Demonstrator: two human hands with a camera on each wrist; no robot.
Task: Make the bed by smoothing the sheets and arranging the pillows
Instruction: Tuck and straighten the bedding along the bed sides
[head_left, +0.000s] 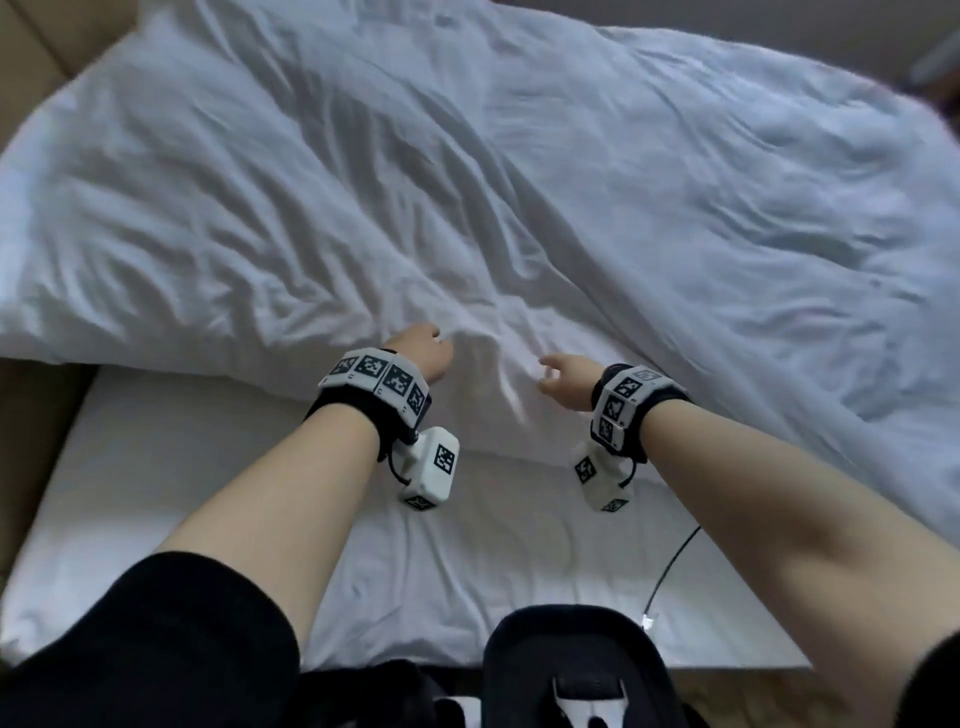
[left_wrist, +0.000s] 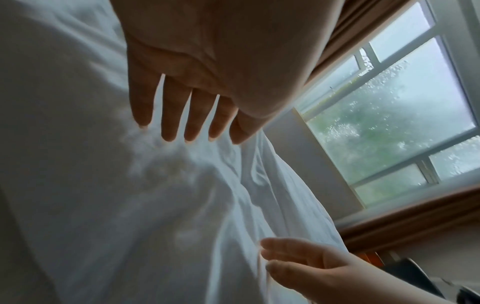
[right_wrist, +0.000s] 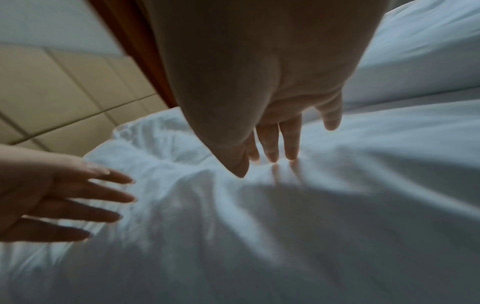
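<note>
A crumpled white duvet (head_left: 467, 182) covers most of the bed, and its near edge lies across the white bottom sheet (head_left: 208, 493). My left hand (head_left: 426, 348) reaches over that edge with straight, slightly spread fingers (left_wrist: 168, 119) at the fabric. My right hand (head_left: 561, 376) is a short way to its right, also flat, and its fingertips (right_wrist: 270, 152) press into the duvet (right_wrist: 285, 226), where creases fan out. Neither hand grips cloth. Each wrist view also shows the other hand open: the right hand (left_wrist: 298, 261) and the left hand (right_wrist: 64, 201).
A beige padded headboard (head_left: 31, 62) runs along the left side of the bed. A window (left_wrist: 389, 123) with brown curtains is beyond the far side. A thin black cable (head_left: 670, 566) lies on the bottom sheet, and dark gear (head_left: 571, 670) hangs at my chest.
</note>
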